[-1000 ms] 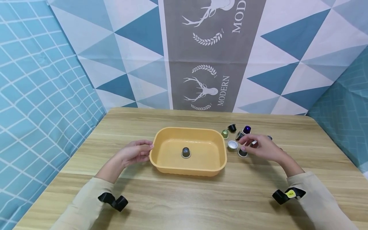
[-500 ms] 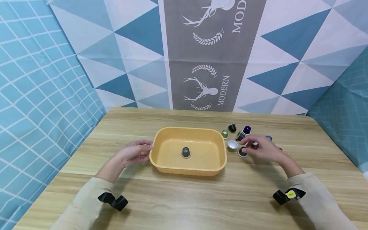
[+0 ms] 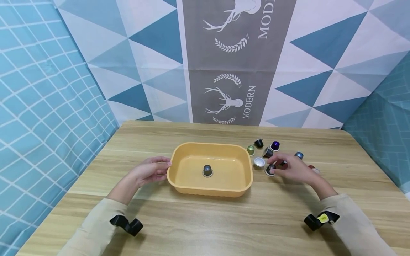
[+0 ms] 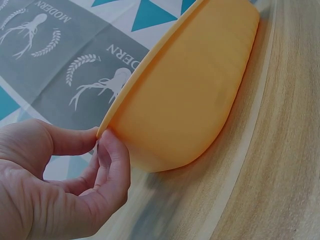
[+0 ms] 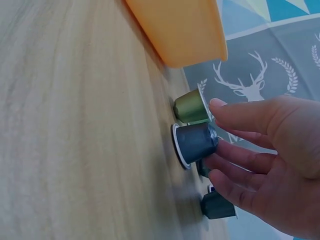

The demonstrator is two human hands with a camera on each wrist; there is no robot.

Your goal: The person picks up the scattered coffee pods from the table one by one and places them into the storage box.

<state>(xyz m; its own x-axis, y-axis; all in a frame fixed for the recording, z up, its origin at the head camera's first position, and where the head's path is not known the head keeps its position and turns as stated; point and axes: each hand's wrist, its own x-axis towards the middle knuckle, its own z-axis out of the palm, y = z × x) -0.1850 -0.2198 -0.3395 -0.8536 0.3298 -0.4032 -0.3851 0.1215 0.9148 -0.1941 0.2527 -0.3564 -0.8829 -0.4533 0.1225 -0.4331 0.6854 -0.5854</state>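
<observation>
My left hand pinches the left rim of a yellow plastic tub between thumb and fingertips; the left wrist view shows the tub's outer wall up close. Inside the tub a dark coffee capsule stands on its wide rim. My right hand is low over the table, thumb and fingers spread apart about a black coffee capsule that stands rim-down. Its fingertips are right at the top of this capsule. Beside it is a green capsule with its silver lid facing up.
Several more capsules lie around the right hand: a light green one, a black one, a dark blue one, a blue one and a reddish-brown one. Patterned cloth hangs behind the wooden table.
My right hand has shifted slightly and its fingertips have come lower around the black capsule. More of the blue and reddish-brown capsules shows behind it. The left hand and tub stay put.
</observation>
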